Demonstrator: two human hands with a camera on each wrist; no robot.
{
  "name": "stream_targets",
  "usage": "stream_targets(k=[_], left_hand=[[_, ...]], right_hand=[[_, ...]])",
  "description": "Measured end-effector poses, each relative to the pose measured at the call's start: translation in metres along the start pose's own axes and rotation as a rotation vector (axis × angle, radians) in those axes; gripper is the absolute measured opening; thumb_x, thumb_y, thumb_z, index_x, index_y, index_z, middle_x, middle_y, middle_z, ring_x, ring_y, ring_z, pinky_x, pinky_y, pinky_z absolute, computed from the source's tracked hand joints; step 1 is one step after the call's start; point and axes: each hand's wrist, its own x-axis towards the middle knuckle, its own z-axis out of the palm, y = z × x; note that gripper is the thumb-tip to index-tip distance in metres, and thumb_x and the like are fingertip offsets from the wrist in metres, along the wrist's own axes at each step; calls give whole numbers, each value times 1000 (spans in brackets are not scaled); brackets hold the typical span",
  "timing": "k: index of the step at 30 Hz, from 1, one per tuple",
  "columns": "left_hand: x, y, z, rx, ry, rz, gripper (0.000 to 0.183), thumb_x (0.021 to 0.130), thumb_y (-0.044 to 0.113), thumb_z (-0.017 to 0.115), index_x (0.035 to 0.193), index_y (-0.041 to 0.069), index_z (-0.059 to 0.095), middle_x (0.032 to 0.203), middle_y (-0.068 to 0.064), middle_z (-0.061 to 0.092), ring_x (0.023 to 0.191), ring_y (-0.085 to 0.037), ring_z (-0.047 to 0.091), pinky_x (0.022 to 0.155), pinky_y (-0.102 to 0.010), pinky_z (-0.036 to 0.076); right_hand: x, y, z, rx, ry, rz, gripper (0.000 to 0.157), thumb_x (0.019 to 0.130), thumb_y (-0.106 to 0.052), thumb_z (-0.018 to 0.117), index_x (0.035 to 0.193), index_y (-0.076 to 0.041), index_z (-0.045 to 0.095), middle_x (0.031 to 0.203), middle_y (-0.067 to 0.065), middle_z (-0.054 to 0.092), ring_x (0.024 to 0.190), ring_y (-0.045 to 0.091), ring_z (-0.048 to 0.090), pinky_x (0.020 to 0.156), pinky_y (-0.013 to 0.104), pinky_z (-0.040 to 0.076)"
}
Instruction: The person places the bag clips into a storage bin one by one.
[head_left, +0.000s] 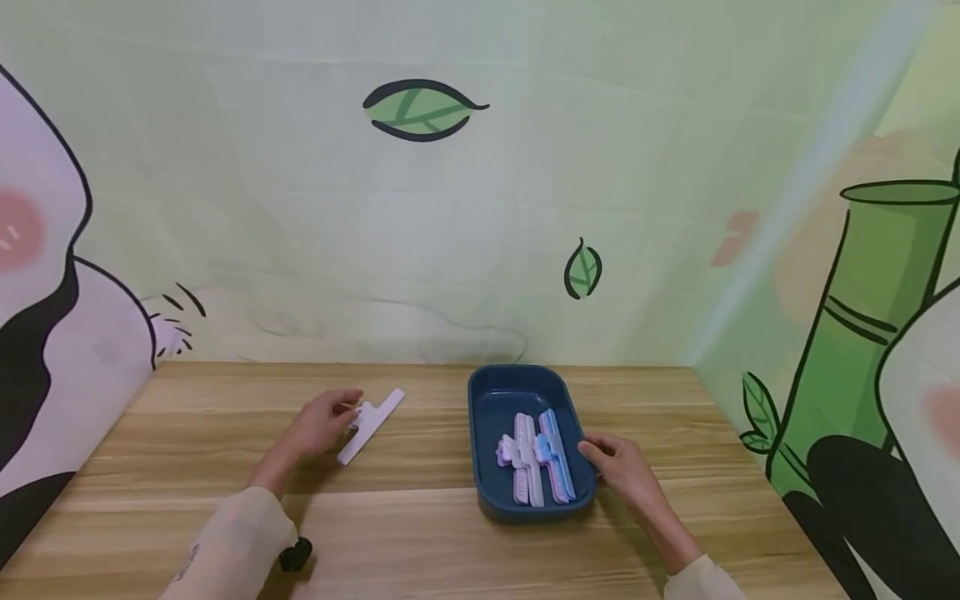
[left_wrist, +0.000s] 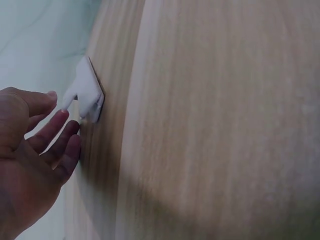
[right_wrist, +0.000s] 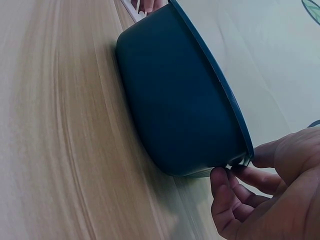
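Observation:
A white bag clip [head_left: 372, 427] lies on the table, slanting away to the right. My left hand [head_left: 327, 423] is right at its raised grip, thumb and fingers spread and loosely bent. In the left wrist view, the fingertips [left_wrist: 63, 113] come up to the grip of the clip [left_wrist: 87, 90], while the thumb stays a little apart from it. A dark blue plastic bin [head_left: 487, 467] stands to the right, holding several bag clips [head_left: 534, 458] in pink, white and blue. At the bin's right side, my right hand [head_left: 626, 471] pinches the rim between thumb and fingers.
The wood-grain table [head_left: 397, 533] runs back to a green printed backdrop [head_left: 450, 250] along its far edge. A small black object [head_left: 296, 554] is at the left sleeve's cuff.

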Motion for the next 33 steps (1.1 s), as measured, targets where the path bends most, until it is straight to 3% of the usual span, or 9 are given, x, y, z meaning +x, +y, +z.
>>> stream_targets(k=[6,12,23,30,33], left_hand=[[-1,-1,3,88,-38,0,37,99,-3,60,134,-15,57,128,-32,63,116,-43,61,99,-56,49],[1,4,3,115,-116,-15,42,100,-4,57,140,-16,51,137,-36,55,126,-50,55,105,-62,43],[1,6,2,162,-148,-20,45,98,-6,57,142,-14,50,134,-34,55,120,-46,56,102,-61,45],[3,7,0,209,-160,47,48,95,-10,57,143,-14,50,133,-35,55,117,-43,56,99,-60,46],[3,9,-1,236,-177,38,49,96,-9,56,145,-10,50,136,-35,53,119,-43,54,100,-59,45]], right_hand=[[0,0,0,4,-6,-7,35,105,-10,59,131,13,62,111,25,70,82,21,65,66,31,57],[0,-1,0,-6,-6,-9,35,105,-9,59,131,13,62,111,24,70,82,21,65,66,31,56],[1,0,0,4,3,-3,34,105,-9,60,130,13,62,110,24,70,81,21,64,64,31,55],[1,0,0,0,8,6,34,105,-10,60,130,12,63,109,23,70,81,21,64,64,31,55],[1,1,0,0,8,10,34,105,-10,60,130,12,63,109,22,70,81,21,63,64,31,55]])
